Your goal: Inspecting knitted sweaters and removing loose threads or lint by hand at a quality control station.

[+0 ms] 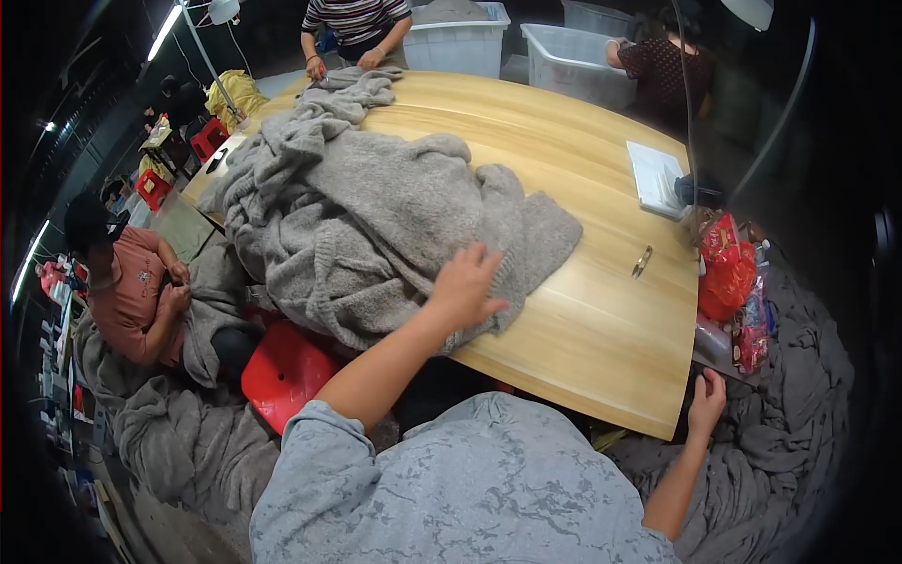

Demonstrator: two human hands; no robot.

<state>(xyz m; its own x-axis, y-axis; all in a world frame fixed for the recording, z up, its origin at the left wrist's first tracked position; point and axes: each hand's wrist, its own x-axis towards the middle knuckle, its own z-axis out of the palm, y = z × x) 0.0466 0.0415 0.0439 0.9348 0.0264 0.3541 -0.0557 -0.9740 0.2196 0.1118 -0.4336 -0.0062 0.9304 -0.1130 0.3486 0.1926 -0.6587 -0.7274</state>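
A large heap of grey knitted garments covers the left and middle of the wooden table. My left hand lies on the near right part of this heap, fingers spread, holding nothing. At the table's right corner, low beside its edge, is my right hand. Its fingers are curled at a dark edge or object, and what they grip cannot be made out. Small thread snips lie on the bare wood to the right of the garments.
White papers lie at the table's right edge, near a red plastic bag. Dark grey knitwear is piled at right. A red stool stands at left beside a seated person. Another person handles the heap's far end. White bins stand behind.
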